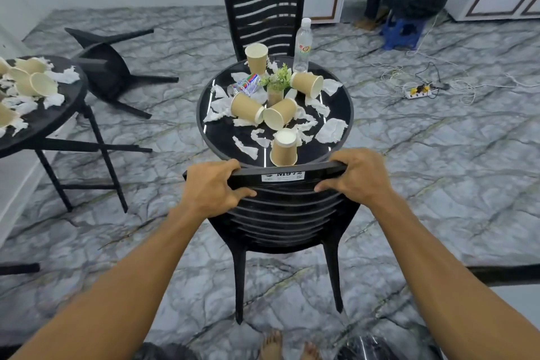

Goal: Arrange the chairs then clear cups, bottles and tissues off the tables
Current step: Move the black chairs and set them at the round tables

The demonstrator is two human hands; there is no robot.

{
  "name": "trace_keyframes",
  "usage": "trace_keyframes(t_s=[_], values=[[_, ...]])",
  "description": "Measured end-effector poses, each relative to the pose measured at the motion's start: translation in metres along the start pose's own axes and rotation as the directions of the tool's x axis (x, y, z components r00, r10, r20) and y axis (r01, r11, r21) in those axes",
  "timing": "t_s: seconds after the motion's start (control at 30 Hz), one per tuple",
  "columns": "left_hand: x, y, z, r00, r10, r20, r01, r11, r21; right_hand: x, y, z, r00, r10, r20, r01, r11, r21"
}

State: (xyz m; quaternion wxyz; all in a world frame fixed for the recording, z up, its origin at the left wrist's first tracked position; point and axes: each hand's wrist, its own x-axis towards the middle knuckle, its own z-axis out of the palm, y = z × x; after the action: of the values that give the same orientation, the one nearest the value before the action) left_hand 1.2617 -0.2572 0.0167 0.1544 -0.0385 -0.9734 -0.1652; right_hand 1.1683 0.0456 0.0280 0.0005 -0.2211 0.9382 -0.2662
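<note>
My left hand [214, 185] and my right hand [358, 174] grip the top rail of a black plastic chair [285, 213] that stands upright against the near side of a round black table [340, 102]. On the table lie several paper cups [247, 108], crumpled tissues [331, 131], a crushed bottle [247, 83], an upright clear bottle [302, 45] and a small potted plant [276, 86]. A second black chair [264, 14] stands at the table's far side. A third chair [109, 67] lies tipped over on the floor to the left.
A second round table [62, 112] at the left carries more cups [41, 83] and tissues. A power strip with cables [418, 90] lies on the floor at the right. A person sits on a blue stool [401, 32] at the back right. My bare feet [271, 345] show below.
</note>
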Motion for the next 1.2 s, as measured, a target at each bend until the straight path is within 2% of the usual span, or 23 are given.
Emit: trace_keyframes(t_s=[0.17,0.37,0.5,0.7,0.83,0.97,1.2], values=[[-0.007,0.030,0.024,0.998,0.067,0.023,-0.066,0.997,-0.047,-0.030,0.036,0.001,0.995,0.099,-0.012,-0.100,0.994,-0.048],[-0.020,0.032,0.026,0.999,0.037,0.006,-0.037,0.997,-0.070,-0.039,0.032,0.005,0.996,0.086,-0.002,-0.086,0.989,-0.123],[-0.028,0.039,0.025,0.999,-0.007,0.052,0.008,1.000,-0.016,-0.052,0.040,0.009,0.997,0.077,-0.022,-0.080,0.984,-0.159],[-0.065,0.052,0.031,0.997,-0.025,0.074,0.024,1.000,0.013,-0.085,0.044,0.013,0.997,-0.033,-0.065,0.023,0.989,-0.149],[-0.106,0.063,0.034,0.997,0.037,0.062,-0.038,0.999,0.007,-0.133,0.052,0.030,0.989,-0.076,-0.125,0.062,0.992,-0.109],[-0.168,0.081,0.044,0.995,0.078,0.056,-0.079,0.997,0.020,-0.196,0.058,0.050,0.945,-0.237,-0.224,0.215,0.970,-0.116],[-0.233,0.104,0.056,0.982,0.021,0.189,-0.037,0.996,0.080,-0.256,0.070,0.065,0.966,-0.241,-0.092,0.231,0.967,-0.112]])
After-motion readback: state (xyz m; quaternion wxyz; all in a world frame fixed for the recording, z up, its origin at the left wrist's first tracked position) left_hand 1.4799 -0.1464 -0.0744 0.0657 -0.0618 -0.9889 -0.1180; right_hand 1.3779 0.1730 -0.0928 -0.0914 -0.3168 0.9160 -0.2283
